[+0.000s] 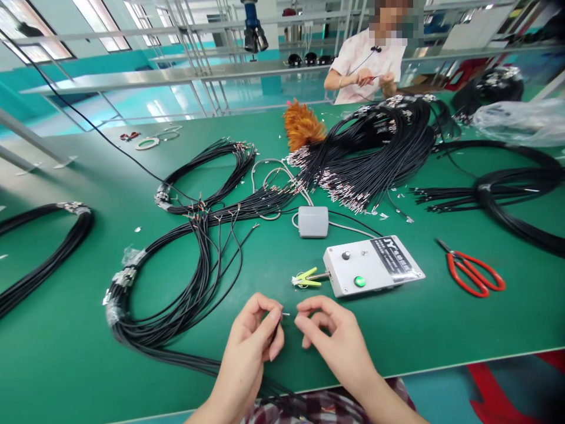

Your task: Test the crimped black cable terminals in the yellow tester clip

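My left hand point(258, 330) is closed in a pinch around a thin black cable, and its pale wire tip point(286, 314) pokes out past the fingertips toward the right. Just across from that tip, my right hand point(333, 330) has its fingers curled and slightly apart, with nothing visible in them. A bundle of black cables point(176, 324) loops on the green table to the left and runs down under my left forearm toward my lap. Beyond my hands is a white box point(373, 268) with a lit green button, a knob and a yellow-green clip point(308, 278) at its left end.
A grey pedal-like block point(313, 222) sits behind the box. Red-handled cutters point(474, 272) lie at right. More black cable coils point(516, 188) and a large stripped-end cable pile point(375, 147) cover the far side, near an orange duster point(302, 125). Across the table, a person point(368, 68) handles something small.
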`<action>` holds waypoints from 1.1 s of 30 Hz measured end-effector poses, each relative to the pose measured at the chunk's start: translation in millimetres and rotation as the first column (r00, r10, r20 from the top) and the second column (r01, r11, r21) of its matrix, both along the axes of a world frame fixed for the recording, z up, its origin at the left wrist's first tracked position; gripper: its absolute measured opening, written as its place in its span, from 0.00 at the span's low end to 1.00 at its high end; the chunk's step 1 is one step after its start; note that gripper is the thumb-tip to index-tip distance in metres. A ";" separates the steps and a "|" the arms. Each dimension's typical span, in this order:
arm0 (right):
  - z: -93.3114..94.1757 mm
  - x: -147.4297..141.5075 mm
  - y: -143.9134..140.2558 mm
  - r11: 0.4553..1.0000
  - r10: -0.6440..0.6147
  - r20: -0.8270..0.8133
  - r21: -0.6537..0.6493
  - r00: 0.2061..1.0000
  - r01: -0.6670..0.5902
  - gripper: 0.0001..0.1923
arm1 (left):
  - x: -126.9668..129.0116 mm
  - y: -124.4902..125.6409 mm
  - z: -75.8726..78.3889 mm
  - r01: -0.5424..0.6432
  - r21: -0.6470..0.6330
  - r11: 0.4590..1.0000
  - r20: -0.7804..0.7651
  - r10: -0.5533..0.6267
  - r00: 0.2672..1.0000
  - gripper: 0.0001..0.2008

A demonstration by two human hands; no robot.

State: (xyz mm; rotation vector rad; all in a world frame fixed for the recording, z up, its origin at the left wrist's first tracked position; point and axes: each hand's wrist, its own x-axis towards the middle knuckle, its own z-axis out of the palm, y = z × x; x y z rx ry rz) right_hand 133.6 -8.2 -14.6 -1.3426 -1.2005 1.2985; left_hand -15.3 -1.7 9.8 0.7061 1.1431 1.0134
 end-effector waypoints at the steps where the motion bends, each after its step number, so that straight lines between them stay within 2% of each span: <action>1: 1.5 -3.7 0.1 0.990 0.017 -0.108 -0.140 0.994 -0.032 0.11 | 0.6 -0.2 0.1 -0.002 0.008 1.000 -0.005 0.002 1.000 0.17; 3: 4.7 -11.8 1.2 0.964 0.013 -0.256 -0.254 0.967 -0.081 0.16 | 1.6 -0.6 0.1 -0.006 0.011 1.000 -0.010 0.006 1.000 0.17; 7: 7.0 -24.2 4.1 0.967 -0.056 -0.362 -0.253 0.931 -0.040 0.20 | 3.0 -1.6 -0.4 -0.021 0.008 1.000 -0.005 0.021 1.000 0.18; 11: 2.6 -28.2 2.8 0.964 -0.070 -0.435 -0.261 0.898 -0.052 0.19 | 1.1 -1.4 0.3 -0.020 -0.019 1.000 0.018 0.020 1.000 0.17; 14: -0.6 -27.6 0.6 0.966 -0.058 -0.492 -0.248 0.869 -0.076 0.18 | -2.8 -0.5 1.5 0.040 -0.058 0.998 0.042 -0.037 0.998 0.20; 17: -1.0 -25.3 -0.6 0.966 -0.042 -0.510 -0.239 0.859 -0.095 0.20 | -5.3 0.6 2.3 0.148 -0.031 0.989 0.006 -0.148 0.989 0.21; 19: -0.5 -23.3 -1.1 0.967 -0.021 -0.475 -0.234 0.880 -0.103 0.20 | -4.4 1.4 1.7 0.170 -0.008 0.985 -0.033 -0.171 0.985 0.19; 23: -0.3 -19.4 -2.6 0.977 0.010 -0.339 -0.198 0.941 -0.082 0.19 | 0.9 1.5 -2.5 0.088 -0.060 0.994 -0.044 -0.090 0.995 0.17; 25: -0.1 -17.3 -3.3 0.989 0.019 -0.255 -0.139 0.967 -0.056 0.17 | 2.4 0.2 -5.5 0.073 -0.047 0.996 -0.064 -0.076 0.995 0.17; 28: 0.9 -12.8 -3.1 0.999 0.033 -0.078 0.009 0.996 -0.033 0.12 | 1.8 -3.1 -9.3 0.073 0.118 0.990 -0.231 -0.045 0.972 0.12; 31: 1.2 -4.2 -2.7 0.988 0.035 0.104 0.145 0.994 -0.049 0.10 | 0.1 -5.6 -11.5 0.120 0.346 0.931 -0.431 0.044 0.901 0.07; 33: 0.4 4.6 -3.5 0.974 0.043 0.208 0.209 0.977 -0.087 0.09 | 0.2 -5.3 -11.8 0.152 0.380 0.912 -0.464 0.046 0.885 0.07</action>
